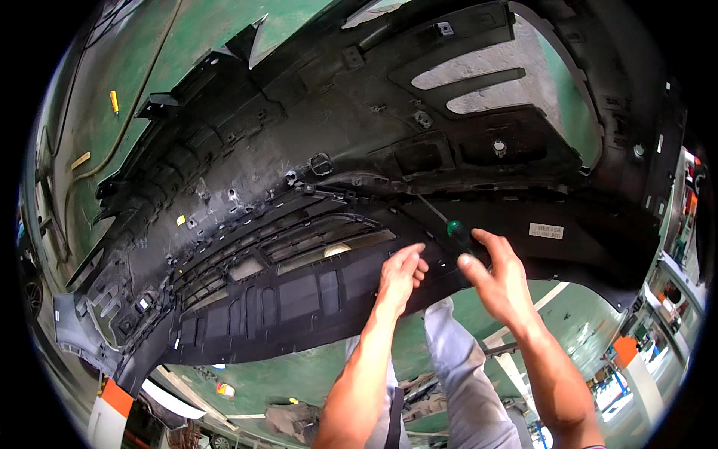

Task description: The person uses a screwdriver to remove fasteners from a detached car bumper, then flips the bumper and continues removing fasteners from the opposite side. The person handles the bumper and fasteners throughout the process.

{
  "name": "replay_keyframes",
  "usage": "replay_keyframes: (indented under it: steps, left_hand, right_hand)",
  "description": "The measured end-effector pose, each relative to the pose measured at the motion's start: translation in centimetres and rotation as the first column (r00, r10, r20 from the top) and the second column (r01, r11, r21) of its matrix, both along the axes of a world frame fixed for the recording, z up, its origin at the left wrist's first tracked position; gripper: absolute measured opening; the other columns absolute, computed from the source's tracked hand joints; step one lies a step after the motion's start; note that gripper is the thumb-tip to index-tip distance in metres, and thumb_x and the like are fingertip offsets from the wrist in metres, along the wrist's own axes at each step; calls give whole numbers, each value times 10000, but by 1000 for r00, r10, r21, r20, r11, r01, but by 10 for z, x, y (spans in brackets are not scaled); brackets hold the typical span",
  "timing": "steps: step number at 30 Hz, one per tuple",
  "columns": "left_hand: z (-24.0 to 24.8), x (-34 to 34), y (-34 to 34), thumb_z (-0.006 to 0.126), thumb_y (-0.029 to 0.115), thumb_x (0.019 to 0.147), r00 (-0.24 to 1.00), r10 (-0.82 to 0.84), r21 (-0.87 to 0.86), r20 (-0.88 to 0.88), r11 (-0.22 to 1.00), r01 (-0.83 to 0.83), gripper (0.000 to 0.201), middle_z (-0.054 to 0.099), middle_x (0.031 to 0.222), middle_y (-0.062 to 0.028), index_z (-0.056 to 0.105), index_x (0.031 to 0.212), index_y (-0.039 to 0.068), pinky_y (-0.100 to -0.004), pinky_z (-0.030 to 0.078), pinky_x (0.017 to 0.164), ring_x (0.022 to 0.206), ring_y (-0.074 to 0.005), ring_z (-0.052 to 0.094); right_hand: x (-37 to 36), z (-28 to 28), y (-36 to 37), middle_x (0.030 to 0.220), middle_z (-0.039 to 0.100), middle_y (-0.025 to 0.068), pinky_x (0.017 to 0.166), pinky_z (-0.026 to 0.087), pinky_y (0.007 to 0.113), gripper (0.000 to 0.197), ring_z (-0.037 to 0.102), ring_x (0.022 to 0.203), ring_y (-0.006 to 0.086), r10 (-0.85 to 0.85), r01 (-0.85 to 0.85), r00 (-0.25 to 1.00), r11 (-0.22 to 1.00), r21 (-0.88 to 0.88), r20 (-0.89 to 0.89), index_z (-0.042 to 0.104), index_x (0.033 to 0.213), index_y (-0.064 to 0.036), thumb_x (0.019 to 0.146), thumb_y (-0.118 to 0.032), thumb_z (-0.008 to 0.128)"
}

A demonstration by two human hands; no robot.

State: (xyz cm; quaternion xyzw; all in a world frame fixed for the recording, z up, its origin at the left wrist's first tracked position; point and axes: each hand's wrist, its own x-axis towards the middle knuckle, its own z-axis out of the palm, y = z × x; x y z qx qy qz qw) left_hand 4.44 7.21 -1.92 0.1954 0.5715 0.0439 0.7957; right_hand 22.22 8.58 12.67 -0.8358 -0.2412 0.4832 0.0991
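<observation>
Your screwdriver shows bright green near the top of its grip. The bumper before you is black, with a white label carrying dark print. Your trousers are pale grey, the floor green, the left post white, topped orange.

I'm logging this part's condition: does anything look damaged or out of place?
Possibly: the large black panel has pale, scuffed-looking marks left of the picture's center; I can't tell damage from dirt. Also, a small yellow item lies loose on the green floor, upper left.
</observation>
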Motion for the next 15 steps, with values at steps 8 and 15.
replay_keyframes:
  steps: [8, 15]
  left_hand:
    - [25, -20, -26, 609, 304, 952, 763, -425, 305, -488, 736, 605, 270, 713, 830, -166, 732, 1045, 83, -434, 525, 694, 797, -309, 715]
    - [58, -14, -29, 740, 411, 824, 646, -529, 448, -550, 465, 763, 491, 714, 816, -173, 677, 1132, 34, -469, 544, 656, 770, -357, 706]
  right_hand:
    - [-5, 1, 30, 1106, 598, 191, 663, 555, 343, 430, 630, 804, 258, 780, -889, 448, 441, 124, 436, 610, 1157, 14, 739, -82, 632]
    - [5, -14, 32, 745, 638, 166, 621, 549, 387, 357, 695, 700, 280, 518, -499, 824, 856, -138, 230, 637, 1126, 0, 958, -305, 556]
